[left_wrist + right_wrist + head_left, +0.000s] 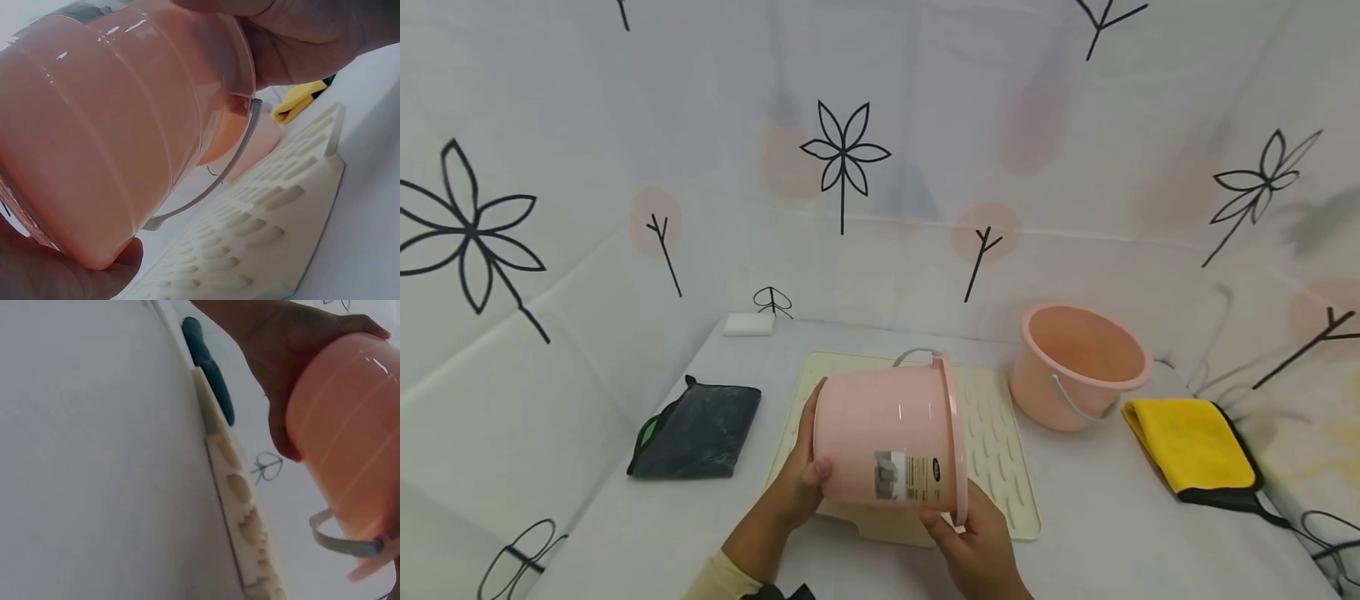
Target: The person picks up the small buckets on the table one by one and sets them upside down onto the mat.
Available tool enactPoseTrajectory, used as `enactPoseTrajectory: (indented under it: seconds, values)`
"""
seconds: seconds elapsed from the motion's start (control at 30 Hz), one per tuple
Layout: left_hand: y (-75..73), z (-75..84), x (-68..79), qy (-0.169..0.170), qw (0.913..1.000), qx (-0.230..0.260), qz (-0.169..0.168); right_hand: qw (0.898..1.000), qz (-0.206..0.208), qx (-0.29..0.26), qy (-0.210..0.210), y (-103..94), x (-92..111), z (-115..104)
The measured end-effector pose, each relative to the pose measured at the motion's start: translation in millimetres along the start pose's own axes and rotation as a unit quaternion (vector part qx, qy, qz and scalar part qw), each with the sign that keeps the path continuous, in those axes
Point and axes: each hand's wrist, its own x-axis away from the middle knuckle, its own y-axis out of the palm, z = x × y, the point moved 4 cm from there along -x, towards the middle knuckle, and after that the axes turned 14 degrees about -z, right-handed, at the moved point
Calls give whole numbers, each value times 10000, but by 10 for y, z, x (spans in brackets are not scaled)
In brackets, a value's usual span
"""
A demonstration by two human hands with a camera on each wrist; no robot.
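A pink plastic bucket (880,408) lies on its side in the air above a cream ridged drying mat (1011,467), its mouth towards the right. My left hand (801,473) grips the base end, thumb on the near side. At the rim, my right hand (976,537) pinches the lower edge between thumb and fingers. A printed label (910,477) shows on the wall facing me. The grey handle (234,165) hangs down on the mat side in the left wrist view. The right wrist view shows the left hand (284,359) spread around the base; the bucket's inside is hidden.
Another pink bucket (1052,392) stands upright at the back right. A folded yellow cloth (1195,446) with black edging lies at the right, a dark folded cloth (700,429) at the left. A small white block (748,324) sits at the back-left corner.
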Motion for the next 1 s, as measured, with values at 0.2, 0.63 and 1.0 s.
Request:
enactPoseTrajectory:
  seconds: [0.2,0.63,1.0]
  values:
    - [-66,39,30,3,9999,-44,161,9979,-251,301,-514,-216,-9,81]
    - [-310,167,63,51,9985,-471,283,9430,-1515,1737,2398,-780,208,563]
    - [-467,299,-1,241,9945,-940,404,9179,-1996,1361,3149,-917,353,819]
